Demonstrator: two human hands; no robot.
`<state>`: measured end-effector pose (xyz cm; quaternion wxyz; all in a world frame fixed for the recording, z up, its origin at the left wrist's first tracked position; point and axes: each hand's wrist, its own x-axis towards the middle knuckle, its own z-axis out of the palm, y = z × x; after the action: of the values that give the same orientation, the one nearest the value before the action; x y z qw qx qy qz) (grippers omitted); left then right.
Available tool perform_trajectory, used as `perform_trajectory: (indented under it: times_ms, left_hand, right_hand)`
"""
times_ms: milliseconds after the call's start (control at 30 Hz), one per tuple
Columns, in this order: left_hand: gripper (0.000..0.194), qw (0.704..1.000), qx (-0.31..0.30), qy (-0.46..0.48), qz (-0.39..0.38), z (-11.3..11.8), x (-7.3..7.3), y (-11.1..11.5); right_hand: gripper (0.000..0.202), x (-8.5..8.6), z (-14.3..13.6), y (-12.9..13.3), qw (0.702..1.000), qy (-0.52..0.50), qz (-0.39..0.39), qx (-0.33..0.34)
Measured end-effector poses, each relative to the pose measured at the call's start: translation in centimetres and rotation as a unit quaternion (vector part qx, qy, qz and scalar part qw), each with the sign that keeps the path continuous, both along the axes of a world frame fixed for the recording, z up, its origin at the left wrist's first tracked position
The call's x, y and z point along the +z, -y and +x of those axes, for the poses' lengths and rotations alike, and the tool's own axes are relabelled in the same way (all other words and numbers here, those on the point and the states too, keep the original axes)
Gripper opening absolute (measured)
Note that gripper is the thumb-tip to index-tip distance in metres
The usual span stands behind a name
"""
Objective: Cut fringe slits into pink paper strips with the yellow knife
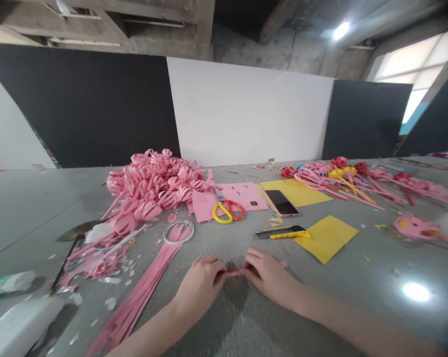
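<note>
My left hand [202, 279] and my right hand [270, 276] are close together above the grey table, each with its fingers pinched on a narrow pink paper strip [235, 273]. The strip stretches across the small gap between my fingertips, and a bit of pink shows beyond my right hand. Left of my hands, a bundle of long pink strips [149, 290] lies on the table, its upper end under a roll of clear tape [178, 231]. Scissors [229, 210] with yellow and red handles rest ahead of my hands, on pink paper.
Curled pink paper [153, 183] is heaped at the back left, near scraps and a glue tube [11, 283]. A yellow cutter [283, 231], yellow sheet [328, 238] and phone [282, 203] lie to the right. Paper flowers [343, 173] are at the back right. A white box [21, 325] stands front left.
</note>
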<state>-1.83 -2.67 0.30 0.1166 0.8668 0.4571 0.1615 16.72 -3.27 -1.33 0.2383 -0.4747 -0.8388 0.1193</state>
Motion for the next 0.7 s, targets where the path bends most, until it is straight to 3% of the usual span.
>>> perform_trajectory:
  times_ms: [433,700]
  left_hand:
    - [0.017,0.998,0.068,-0.011,-0.016,0.2,-0.26,-0.38]
    - [0.017,0.993,0.11,-0.013,-0.047,0.16,-0.02,-0.56]
  right_hand:
    - [0.013,-0.9,-0.01,-0.26,0.999,0.006,0.017,-0.029]
    - [0.013,-0.69,0.01,-0.28,0.998,-0.017,-0.016,-0.054]
